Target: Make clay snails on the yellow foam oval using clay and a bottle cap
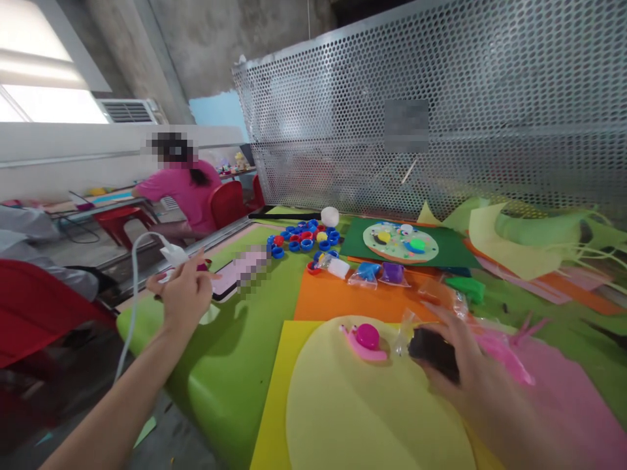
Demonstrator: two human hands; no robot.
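Note:
My left hand (185, 294) is over the green table's left edge, fingers apart and partly bent. One fingertip is at the near end of a phone (240, 273) with a lit pink screen. Just behind the hand is a white plug (174, 254) on a white cable. My right hand (467, 365) grips a black lump of clay in a clear plastic packet (434, 352), held above a pale yellow round card (353, 405). On that card sits a pink clay snail (365, 341) with a magenta bottle-cap shell.
Bottle caps (306, 245), mostly blue, cluster mid-table. Packets of blue clay (367, 271) and purple clay (393, 273) lie on orange card. Behind is a decorated disc (400, 243) on green card. A perforated metal screen (343, 124) borders the table. A person in pink (183, 192) sits beyond.

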